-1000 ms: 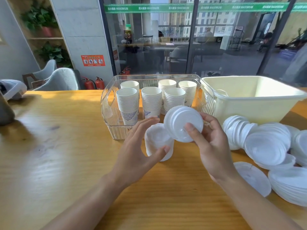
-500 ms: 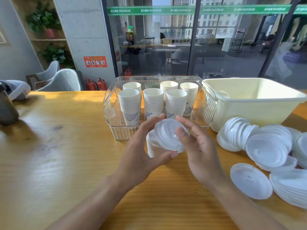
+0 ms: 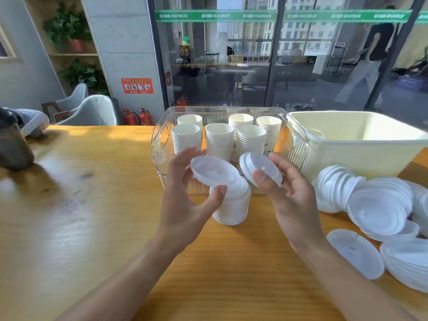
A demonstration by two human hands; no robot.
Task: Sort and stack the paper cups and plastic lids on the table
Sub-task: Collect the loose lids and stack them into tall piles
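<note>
While both hands are raised above the table (image 3: pixel 97 228), the left hand (image 3: pixel 183 205) pinches a white plastic lid (image 3: pixel 214 170) by its rim, thumb at the near edge, fingers at the far edge; lid lies nearly flat, slightly tilted. Right hand (image 3: pixel 291 195) grips a second lid (image 3: pixel 259 166), thumb pressed on its near face, fingers curled behind; this lid is tilted, one face toward the camera. The two lids are apart, a small gap between them.

Directly below the left-hand lid: a short stack of lids (image 3: pixel 232 205) standing on the table, leaning slightly, just in front of the clear bin (image 3: pixel 159 156). Whether the held lid touches the stack cannot be told.

Clear ribbed bin holds six stacks of paper cups (image 3: pixel 218 141), upright, in two rows. Cream plastic tub (image 3: pixel 361 147) stands just beside the bin on the right.

Right side of table: loose lid piles (image 3: pixel 379 207), some nested and lying on their sides, near the tub's front wall. One single lid (image 3: pixel 355 252) lies flat at the near edge of the piles.

Far left edge: a dark object (image 3: pixel 14 149), blurred.
</note>
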